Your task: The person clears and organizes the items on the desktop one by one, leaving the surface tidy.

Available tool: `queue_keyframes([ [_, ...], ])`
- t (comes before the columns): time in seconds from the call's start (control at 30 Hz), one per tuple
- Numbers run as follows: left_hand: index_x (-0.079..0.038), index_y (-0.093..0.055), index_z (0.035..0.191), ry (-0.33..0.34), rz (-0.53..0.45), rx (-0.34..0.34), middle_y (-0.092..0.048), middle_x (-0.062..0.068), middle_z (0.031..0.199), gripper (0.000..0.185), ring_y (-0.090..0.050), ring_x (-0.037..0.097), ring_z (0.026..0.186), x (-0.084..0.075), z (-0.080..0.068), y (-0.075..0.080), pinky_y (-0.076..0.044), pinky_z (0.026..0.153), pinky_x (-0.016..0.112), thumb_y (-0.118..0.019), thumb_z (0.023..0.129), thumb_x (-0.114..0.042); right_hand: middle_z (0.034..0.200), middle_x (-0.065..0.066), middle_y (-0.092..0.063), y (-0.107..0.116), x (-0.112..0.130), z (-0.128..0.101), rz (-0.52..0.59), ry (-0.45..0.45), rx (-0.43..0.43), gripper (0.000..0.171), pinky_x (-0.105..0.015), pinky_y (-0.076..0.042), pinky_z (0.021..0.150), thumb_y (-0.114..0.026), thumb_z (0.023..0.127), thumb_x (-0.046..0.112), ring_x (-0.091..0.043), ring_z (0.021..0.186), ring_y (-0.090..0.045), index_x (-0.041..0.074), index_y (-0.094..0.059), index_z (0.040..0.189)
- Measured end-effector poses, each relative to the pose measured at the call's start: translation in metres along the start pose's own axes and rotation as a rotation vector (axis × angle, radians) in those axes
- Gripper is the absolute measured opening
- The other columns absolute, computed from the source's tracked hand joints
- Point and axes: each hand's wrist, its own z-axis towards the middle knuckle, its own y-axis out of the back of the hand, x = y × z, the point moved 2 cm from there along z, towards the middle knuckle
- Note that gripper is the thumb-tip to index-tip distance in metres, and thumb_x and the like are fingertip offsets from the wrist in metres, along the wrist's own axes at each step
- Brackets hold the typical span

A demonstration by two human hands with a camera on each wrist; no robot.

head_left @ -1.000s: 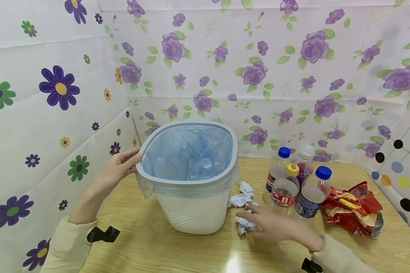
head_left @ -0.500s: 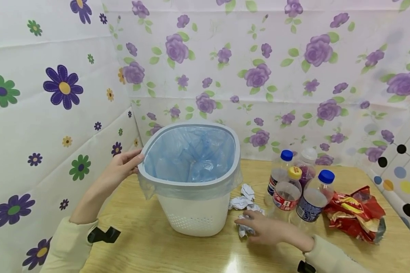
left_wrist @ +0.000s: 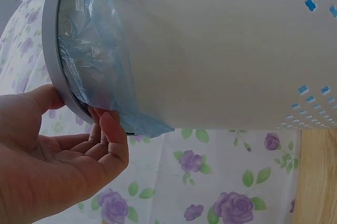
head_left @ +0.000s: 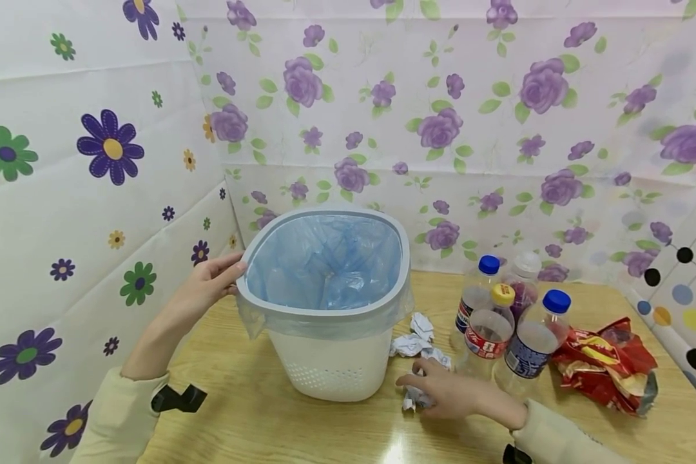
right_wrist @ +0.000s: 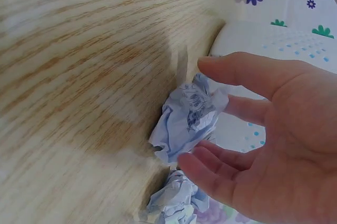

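One bin, four bottles, three paper balls, one wrapper, two hands

On the single wooden table (head_left: 301, 425) stands one white bin (head_left: 330, 361) lined with one blue bag (head_left: 325, 258), at the centre of the frame. Right of it are four plastic bottles (head_left: 510, 322): two with blue caps, one yellow, one white. Three crumpled paper balls (head_left: 414, 338) lie between bin and bottles. One red snack wrapper (head_left: 606, 361) sits at lower right. Two hands show: one left hand (head_left: 205, 290) at the bin's rim, one right hand (head_left: 446, 396) at the paper.
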Motion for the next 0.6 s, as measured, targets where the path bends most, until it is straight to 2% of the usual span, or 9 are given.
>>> queue_keyframes([
  [0.2,0.002,-0.033,0.148,-0.004,0.003,-0.002,-0.048,0.028,0.137,0.054,-0.061,-0.001,0.100,0.0002,0.0002,-0.0006,-0.052,0.087,0.017,-0.041,0.105,-0.029,0.123,-0.010,-0.045,-0.0053,-0.0025,0.0045,-0.024,-0.074,0.041,0.054,-0.038,-0.048,0.078,-0.075,0.084,0.021,-0.024,0.104,-0.045,0.022,-0.052,0.132],
  [0.33,0.002,-0.033,0.148,-0.005,0.006,0.000,-0.048,0.028,0.137,0.054,-0.061,-0.001,0.100,0.0002,0.0007,-0.0008,-0.052,0.087,0.017,-0.041,0.105,-0.030,0.120,-0.007,-0.044,-0.0065,-0.0017,0.0052,-0.008,-0.092,0.078,0.052,-0.033,-0.047,0.075,-0.075,0.084,0.021,-0.018,0.098,-0.044,0.025,-0.054,0.131],
  [0.47,0.002,-0.032,0.148,-0.009,0.001,-0.001,-0.047,0.028,0.138,0.054,-0.061,-0.001,0.100,0.0006,0.0009,-0.0010,-0.052,0.086,0.018,-0.041,0.105,-0.029,0.119,-0.007,-0.044,-0.0074,-0.0012,0.0066,0.013,-0.102,0.068,0.046,-0.030,-0.047,0.073,-0.076,0.082,0.015,-0.016,0.095,-0.045,0.022,-0.057,0.124],
  [0.53,0.003,-0.033,0.148,-0.014,-0.001,-0.003,-0.050,0.024,0.135,0.053,-0.061,-0.001,0.099,0.0007,0.0007,-0.0009,-0.053,0.085,0.018,-0.041,0.105,-0.028,0.117,-0.007,-0.045,-0.0076,-0.0011,0.0083,0.023,-0.112,0.052,0.042,-0.030,-0.047,0.074,-0.075,0.080,0.010,-0.017,0.095,-0.046,0.022,-0.060,0.117],
  [0.6,0.003,-0.034,0.147,-0.022,-0.003,-0.003,-0.057,0.013,0.130,0.053,-0.062,0.000,0.099,0.0009,0.0006,-0.0005,-0.053,0.085,0.018,-0.041,0.105,-0.027,0.117,-0.008,-0.046,-0.0071,-0.0010,0.0099,0.030,-0.125,0.040,0.041,-0.030,-0.048,0.074,-0.075,0.077,0.004,-0.017,0.096,-0.048,0.023,-0.062,0.110],
])
